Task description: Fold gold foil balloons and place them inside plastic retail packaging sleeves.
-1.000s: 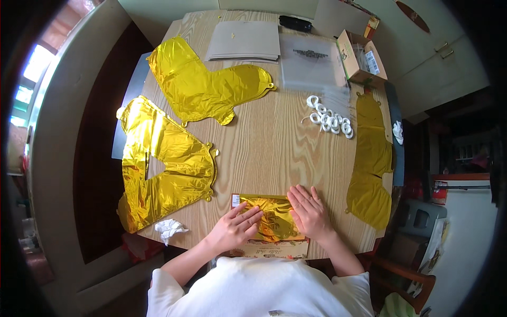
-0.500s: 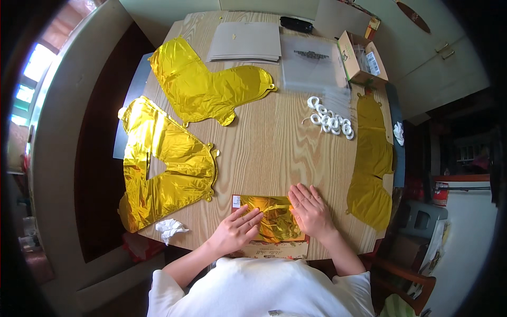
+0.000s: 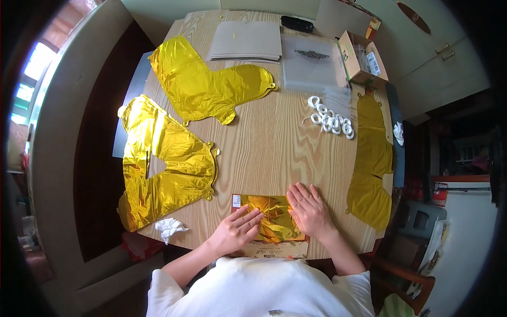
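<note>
A folded gold foil balloon (image 3: 272, 222) lies on a printed card (image 3: 274, 250) at the near table edge, in front of my body. My left hand (image 3: 236, 231) rests on the foil's left part with fingers stretched out. At the foil's right edge, my right hand (image 3: 310, 214) presses flat, fingers extended and pointing away from me. Three flat gold foil balloons lie around: an A-shaped balloon (image 3: 185, 177) at the left, an L-shaped balloon (image 3: 195, 84) beyond it, and another balloon (image 3: 369, 158) along the right edge.
White ribbon coils (image 3: 330, 121) lie right of centre, near thin clear straws (image 3: 338, 100). Farther back are clear plastic bags (image 3: 311, 68), grey card sheets (image 3: 245, 39), a black pouch (image 3: 297, 24) and an open cardboard box (image 3: 359, 63). Crumpled tissue (image 3: 170, 227) sits at the near left.
My right hand has shifted very slightly left against the foil, and the creases in the foil look a little different. My left hand stays in place.
</note>
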Tool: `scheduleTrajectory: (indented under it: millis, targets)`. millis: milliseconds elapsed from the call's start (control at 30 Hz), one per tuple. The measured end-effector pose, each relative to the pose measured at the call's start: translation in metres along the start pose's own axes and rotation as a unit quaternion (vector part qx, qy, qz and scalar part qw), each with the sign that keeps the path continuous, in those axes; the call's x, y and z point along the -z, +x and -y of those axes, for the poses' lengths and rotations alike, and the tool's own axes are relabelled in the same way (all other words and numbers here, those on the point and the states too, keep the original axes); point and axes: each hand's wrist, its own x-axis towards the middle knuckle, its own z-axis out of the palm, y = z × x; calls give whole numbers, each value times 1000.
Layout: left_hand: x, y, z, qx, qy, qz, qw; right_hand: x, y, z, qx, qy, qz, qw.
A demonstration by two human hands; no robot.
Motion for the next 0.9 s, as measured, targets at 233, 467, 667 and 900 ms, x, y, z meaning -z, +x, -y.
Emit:
scheduleTrajectory:
  millis: [233,467,667,900]
  targets:
    - [2,2,-4,13,16,9,1000,6,5,26,17,-43,13,999]
    - [1,0,-7,13,5,7,1000,-3,3,33,11,0,39,999]
    - [19,2,-15,5,-43,52,998,-8,-1,29,15,16,28,999]
    - [20,33,2,28,-70,24,997,-11,-1,28,17,13,20,1000]
